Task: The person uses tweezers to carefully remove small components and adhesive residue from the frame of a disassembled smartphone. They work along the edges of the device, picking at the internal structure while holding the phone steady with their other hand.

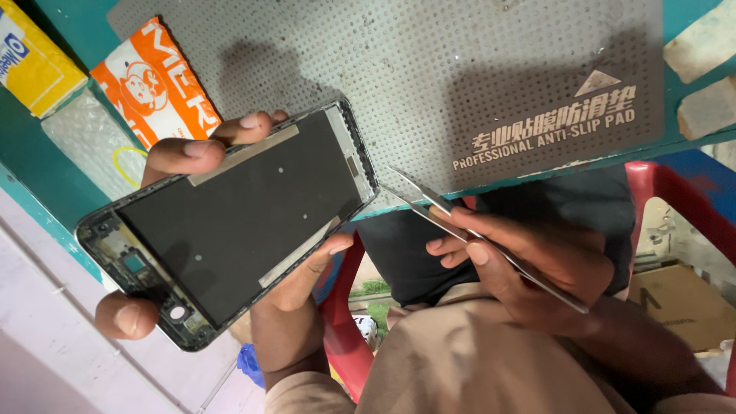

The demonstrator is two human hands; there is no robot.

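Observation:
My left hand grips an opened phone frame by its edges, with fingers along the top side and the thumb at the lower left corner. The frame's inside faces me: a dark flat panel with metal strips and a bare camera end at the lower left. My right hand holds metal tweezers like a pen. Their tips point up-left and stop just short of the phone's right corner.
A grey perforated anti-slip mat lies on a teal table. An orange packet, a yellow box and bubble wrap sit at the left. A red plastic chair and a cardboard box are at the right.

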